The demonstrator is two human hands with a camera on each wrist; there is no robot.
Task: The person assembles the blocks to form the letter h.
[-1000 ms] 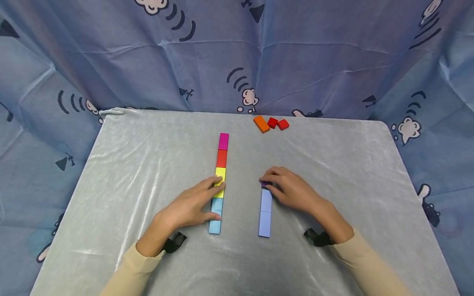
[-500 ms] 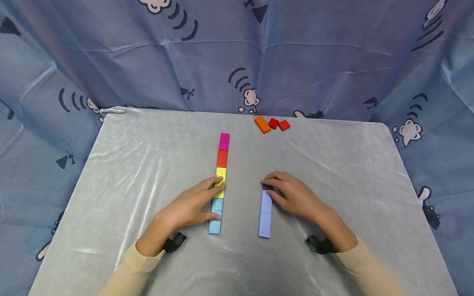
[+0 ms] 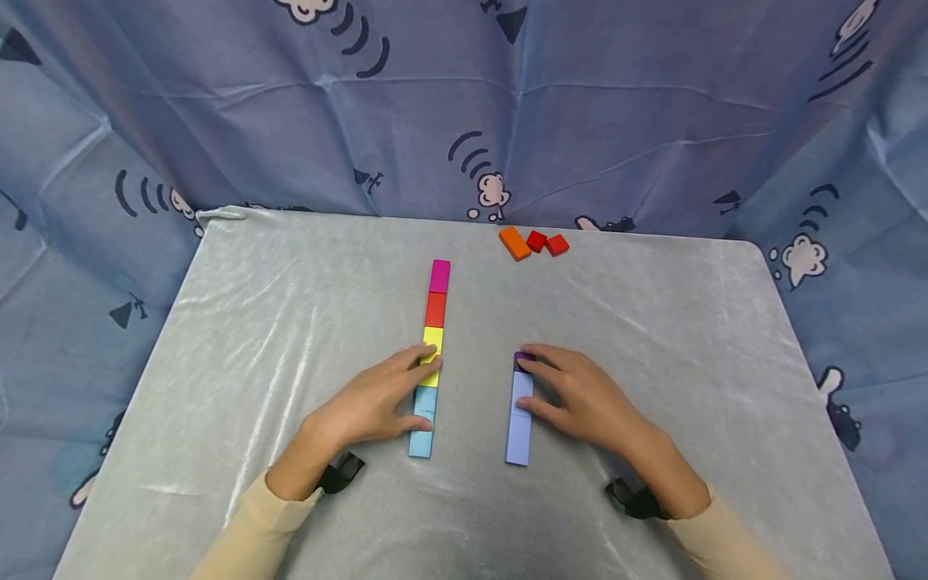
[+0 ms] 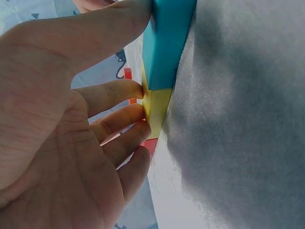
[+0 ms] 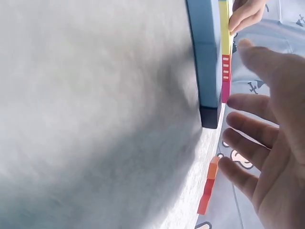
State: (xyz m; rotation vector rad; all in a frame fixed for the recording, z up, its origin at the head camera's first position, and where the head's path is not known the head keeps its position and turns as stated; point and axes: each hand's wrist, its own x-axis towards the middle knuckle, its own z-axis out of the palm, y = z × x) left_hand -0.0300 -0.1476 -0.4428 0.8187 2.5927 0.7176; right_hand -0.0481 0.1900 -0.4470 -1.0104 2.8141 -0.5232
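The bench (image 3: 689, 338) ends at a far edge where a blue patterned curtain (image 3: 616, 121) hangs; an orange block (image 3: 515, 243) and 2 small red blocks (image 3: 557, 245) lie near that edge, grouped close together. Grey cloth runs between the 2 rows of blocks, and more cloth spreads outward beyond each row to the bench's sides.

Compared with 0.5 s ago, the right hand (image 3: 587, 399) has spread: its thumb has slid from beside the dark purple block (image 5: 209, 118) down to the upper periwinkle block (image 3: 522, 388), near the seam with the lower periwinkle block (image 3: 518, 441), and more of the purple shows. The left hand (image 3: 373, 403) and both rows look unchanged.

The right hand is loosely open beside its row, fingertips at the purple end, holding nothing; whether they actually touch is hard to tell from above. The row's 3 blocks stand end to end in line.

The left hand, fingers relaxed and gripping nothing, lies along the other row, 2 fingertips at the yellow section (image 3: 432, 335) and thumb at the light blue section (image 3: 420, 445). Past the yellow come a red block (image 3: 435, 309) and a magenta block (image 3: 439, 276) at the far end.
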